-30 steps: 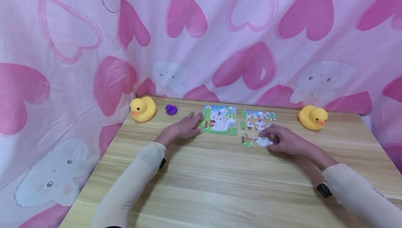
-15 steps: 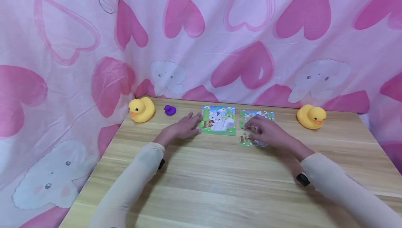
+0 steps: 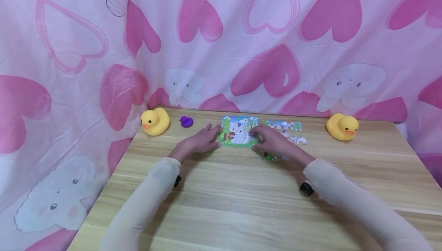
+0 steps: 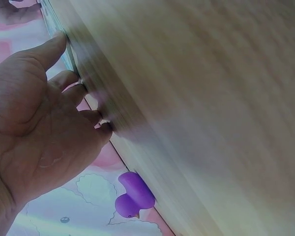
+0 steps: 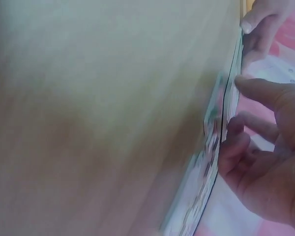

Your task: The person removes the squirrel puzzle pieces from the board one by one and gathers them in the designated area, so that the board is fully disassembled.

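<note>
A square picture card (image 3: 235,134) showing a white squirrel lies near the back of the table. My left hand (image 3: 203,139) rests at its left edge, fingers spread and fairly straight; the left wrist view shows the palm and thumb (image 4: 51,49) side-on. At the card's right edge, my right hand (image 3: 274,140) touches with thumb and fingertips, which stand apart in the right wrist view with nothing seen between them. Under and behind this hand lie several loose puzzle pieces (image 3: 298,140) with matching artwork, partly hidden by it.
A yellow duck (image 3: 155,122) and a small purple duck (image 3: 186,121) stand at the back left. Another yellow duck (image 3: 342,127) stands at the back right. A pink heart-print curtain (image 3: 198,17) hangs directly behind the wooden table (image 3: 224,205).
My right hand has moved left from the lower puzzle pieces, across the others, to the picture card's right edge. My left hand has stayed at the card's left edge.
</note>
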Demonstrator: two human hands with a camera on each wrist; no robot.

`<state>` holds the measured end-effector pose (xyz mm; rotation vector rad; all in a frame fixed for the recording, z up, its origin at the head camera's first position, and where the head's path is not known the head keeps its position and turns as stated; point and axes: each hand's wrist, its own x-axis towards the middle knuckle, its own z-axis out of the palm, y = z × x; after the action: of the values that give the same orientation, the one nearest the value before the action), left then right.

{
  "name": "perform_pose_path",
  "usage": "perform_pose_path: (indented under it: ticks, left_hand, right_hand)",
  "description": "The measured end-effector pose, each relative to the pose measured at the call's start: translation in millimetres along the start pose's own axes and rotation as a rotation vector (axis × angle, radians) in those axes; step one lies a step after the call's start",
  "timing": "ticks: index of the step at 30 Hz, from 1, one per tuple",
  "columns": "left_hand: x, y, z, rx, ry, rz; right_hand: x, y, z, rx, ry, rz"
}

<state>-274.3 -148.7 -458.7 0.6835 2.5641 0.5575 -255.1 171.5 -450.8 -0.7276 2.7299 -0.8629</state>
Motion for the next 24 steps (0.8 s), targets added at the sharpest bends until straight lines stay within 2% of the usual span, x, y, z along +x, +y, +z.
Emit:
perform_pose_path:
  ticks: [2,4,10,20,24]
  left_hand:
    - [2.5,-3.7,2.0,-0.002,0.004,0.014]
    - [-0.5,1.9,-1.0,-0.001,-0.007,0.002]
    - [-8.3,13.7,-6.9,0.027,-0.009,-0.022]
    - [-7.2,11.5,-3.9,-0.003,-0.01,-0.031]
    - [-7.9,12.5,-4.7,0.011,0.001,-0.03]
  right_hand:
    - [1.8,-2.2,2.2,-0.032,-0.002,0.015]
    - [3.7,-2.9,3.9,-0.046,-0.005,0.035]
    - [10.3,-2.3,1.1,0.014,-0.022,0.094]
    - [15.7,-4.3,-4.6,0.035,-0.085,0.138]
    - [18.7,-5.6,-5.4,0.034,-0.097,0.15]
